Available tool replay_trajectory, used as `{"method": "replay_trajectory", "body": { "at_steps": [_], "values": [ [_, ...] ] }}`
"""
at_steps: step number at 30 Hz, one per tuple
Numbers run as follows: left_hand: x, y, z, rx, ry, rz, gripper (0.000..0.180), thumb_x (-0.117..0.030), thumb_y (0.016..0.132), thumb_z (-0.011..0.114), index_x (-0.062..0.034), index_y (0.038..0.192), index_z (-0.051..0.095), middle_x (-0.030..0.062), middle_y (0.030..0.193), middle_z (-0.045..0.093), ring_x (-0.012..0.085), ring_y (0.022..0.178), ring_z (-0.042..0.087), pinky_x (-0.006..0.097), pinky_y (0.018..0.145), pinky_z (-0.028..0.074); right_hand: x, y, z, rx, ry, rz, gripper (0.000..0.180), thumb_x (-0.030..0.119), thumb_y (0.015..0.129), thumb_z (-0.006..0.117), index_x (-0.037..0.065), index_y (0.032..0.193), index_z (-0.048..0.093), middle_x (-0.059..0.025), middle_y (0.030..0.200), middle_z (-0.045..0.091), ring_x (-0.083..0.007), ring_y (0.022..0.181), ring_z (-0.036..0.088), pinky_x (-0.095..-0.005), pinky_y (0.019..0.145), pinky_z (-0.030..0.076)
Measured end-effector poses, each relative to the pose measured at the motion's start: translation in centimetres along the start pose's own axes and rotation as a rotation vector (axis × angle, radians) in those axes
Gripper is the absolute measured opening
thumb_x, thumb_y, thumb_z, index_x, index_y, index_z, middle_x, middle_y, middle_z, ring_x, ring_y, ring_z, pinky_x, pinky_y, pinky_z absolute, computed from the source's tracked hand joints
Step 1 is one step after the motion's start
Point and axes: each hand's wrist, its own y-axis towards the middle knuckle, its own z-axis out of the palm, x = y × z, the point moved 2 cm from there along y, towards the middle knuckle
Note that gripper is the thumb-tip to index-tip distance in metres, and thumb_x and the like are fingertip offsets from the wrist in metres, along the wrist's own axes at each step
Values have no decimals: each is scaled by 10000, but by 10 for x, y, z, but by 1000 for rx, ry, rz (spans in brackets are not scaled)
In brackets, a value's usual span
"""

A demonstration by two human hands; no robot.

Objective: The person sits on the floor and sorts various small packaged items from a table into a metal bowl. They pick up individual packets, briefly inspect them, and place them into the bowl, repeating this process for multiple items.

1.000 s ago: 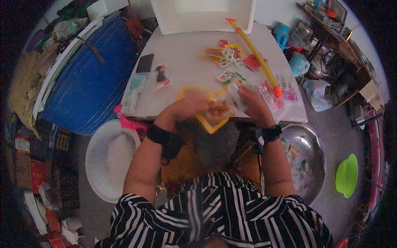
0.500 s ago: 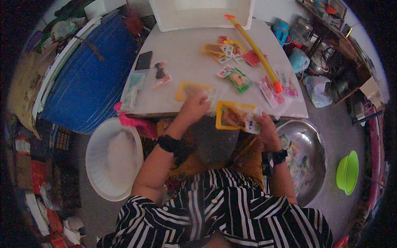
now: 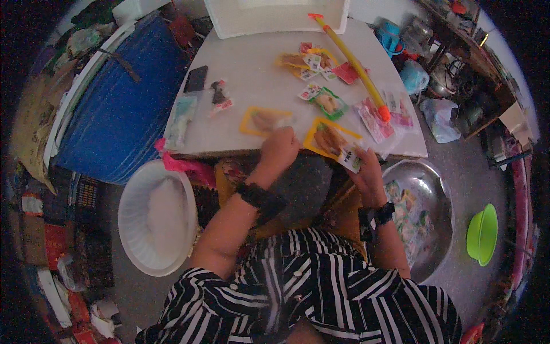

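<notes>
My right hand [image 3: 366, 171] grips the labelled end of a yellow-edged clear food packet [image 3: 330, 139] with brown food inside, tilted over the table's front edge. My left hand [image 3: 281, 150] is curled closed at that edge; its fingers hide anything they may hold. Just beyond it, a second yellow-edged packet [image 3: 264, 120] lies on the table, its near right corner close to or under my knuckles. A green-edged packet [image 3: 327, 103] with pale food lies farther back. Behind it is a small pile of yellow-edged packets [image 3: 303, 62].
On the white table [image 3: 240, 69] are a yellow tube with orange ends [image 3: 355, 66], pink packets [image 3: 373, 121], a dark phone [image 3: 196, 79] and a white foam box [image 3: 275, 20]. A steel basin of packets [image 3: 438, 229] stands right, a white tub [image 3: 157, 221] left.
The packet in my right hand has tilted, its labelled end now lower. My left hand has shifted slightly right beside the packet on the table. The view has shifted a little.
</notes>
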Motion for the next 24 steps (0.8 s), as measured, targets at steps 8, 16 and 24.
{"method": "replay_trajectory", "body": {
  "at_steps": [8,16,24],
  "values": [
    [1,-4,0,-78,-23,9,144,-171,710,435,-30,684,452,161,715,486,343,665,480,446,555,382,-3,4,24,113,-45,5,249,78,784,402,7,1021,372,-123,978,483,-218,835,523,-357,712,454],
    [-8,-3,1,45,109,-23,139,-167,711,441,-37,708,490,145,717,503,314,652,511,426,551,415,-39,33,15,121,5,149,270,104,791,391,2,1040,377,-127,1014,476,-224,884,505,-361,750,430],
    [-22,-13,-12,-46,171,92,123,-147,702,451,-29,714,486,136,729,481,313,721,486,416,556,416,-84,72,19,418,-870,-246,226,112,790,397,23,998,397,-100,996,477,-199,859,503,-337,740,421]
  ]
}}
